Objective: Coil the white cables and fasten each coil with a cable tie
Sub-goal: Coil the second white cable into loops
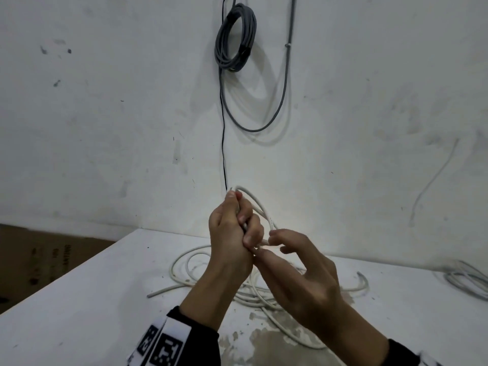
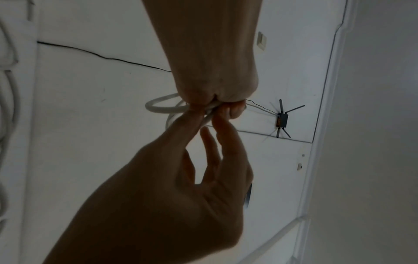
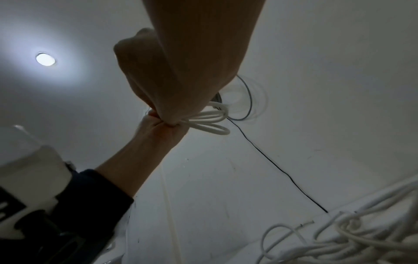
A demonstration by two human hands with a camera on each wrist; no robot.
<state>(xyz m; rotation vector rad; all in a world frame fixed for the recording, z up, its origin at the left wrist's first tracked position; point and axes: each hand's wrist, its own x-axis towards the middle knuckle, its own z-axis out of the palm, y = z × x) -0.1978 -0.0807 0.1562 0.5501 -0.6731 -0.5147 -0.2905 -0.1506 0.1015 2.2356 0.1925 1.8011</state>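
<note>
Your left hand (image 1: 232,233) grips the small white cable coil (image 1: 260,210) tightly; your right hand (image 1: 298,270) pinches the cable just below that grip.

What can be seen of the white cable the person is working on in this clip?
The white cable is thin, round and smooth, plastic-jacketed by its look. A few small loops are gathered above the table; the left hand grips them in its fist, and they stick out past it. The right hand pinches a strand just beside that fist. The rest trails down into a loose, tangled heap on the tabletop, one cut end lying free at the left. No cable tie is visible on it.
</note>
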